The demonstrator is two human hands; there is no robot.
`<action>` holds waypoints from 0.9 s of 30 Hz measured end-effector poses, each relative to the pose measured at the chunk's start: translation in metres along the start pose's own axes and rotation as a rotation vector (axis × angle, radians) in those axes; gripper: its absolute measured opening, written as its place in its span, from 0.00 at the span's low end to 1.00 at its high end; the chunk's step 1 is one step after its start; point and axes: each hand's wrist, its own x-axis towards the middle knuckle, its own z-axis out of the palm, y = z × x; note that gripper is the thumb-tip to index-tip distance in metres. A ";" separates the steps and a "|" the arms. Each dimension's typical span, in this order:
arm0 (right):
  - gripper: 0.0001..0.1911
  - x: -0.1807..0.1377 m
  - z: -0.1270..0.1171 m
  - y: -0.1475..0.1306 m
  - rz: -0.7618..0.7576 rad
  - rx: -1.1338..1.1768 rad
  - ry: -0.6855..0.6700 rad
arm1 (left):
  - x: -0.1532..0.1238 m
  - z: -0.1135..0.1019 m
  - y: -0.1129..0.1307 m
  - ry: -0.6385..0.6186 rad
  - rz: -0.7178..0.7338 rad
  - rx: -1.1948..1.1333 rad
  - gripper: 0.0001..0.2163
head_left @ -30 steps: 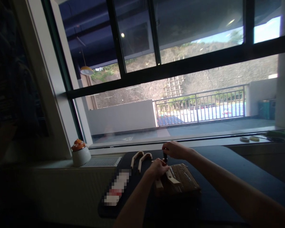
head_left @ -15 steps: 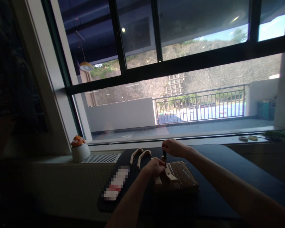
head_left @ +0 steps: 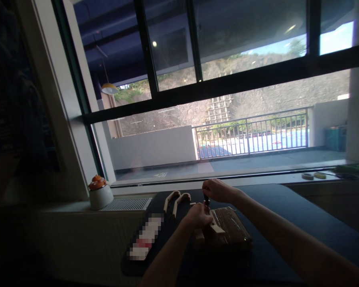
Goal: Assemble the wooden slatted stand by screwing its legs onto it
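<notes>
My right hand (head_left: 218, 190) is closed around the dark handle of an upright screwdriver (head_left: 206, 198), whose tip is hidden behind my left hand. My left hand (head_left: 199, 216) has its fingers closed on a pale wooden piece (head_left: 217, 229), pressing it against the top of a brown wooden block (head_left: 236, 225). One flared end of the pale piece sticks out past my fingers, pointing towards me. Another light wooden strip (head_left: 199, 236) shows at the block's left side. To the left, two curved wooden pieces (head_left: 179, 204) lie side by side.
The dark table (head_left: 275, 215) stands against the window sill. A blurred-out flat item (head_left: 146, 237) lies at its left edge. A white jar with an orange lid (head_left: 99, 193) sits on the sill beside a vent grille (head_left: 127, 204). Tape rolls (head_left: 307, 176) rest on the sill at right.
My left hand has shifted slightly along the pale wooden piece towards me, covering more of it. My right hand and the screwdriver stay upright in nearly the same place. The view tilted slightly.
</notes>
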 end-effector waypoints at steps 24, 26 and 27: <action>0.14 0.001 0.002 -0.004 0.119 -0.039 0.047 | -0.003 0.011 -0.009 0.041 -0.079 -0.020 0.12; 0.16 0.001 0.005 -0.003 0.136 -0.050 0.067 | -0.004 0.011 -0.006 0.077 -0.094 0.023 0.12; 0.16 0.001 0.006 -0.002 0.142 -0.053 0.072 | -0.005 0.011 -0.004 0.095 -0.102 0.044 0.13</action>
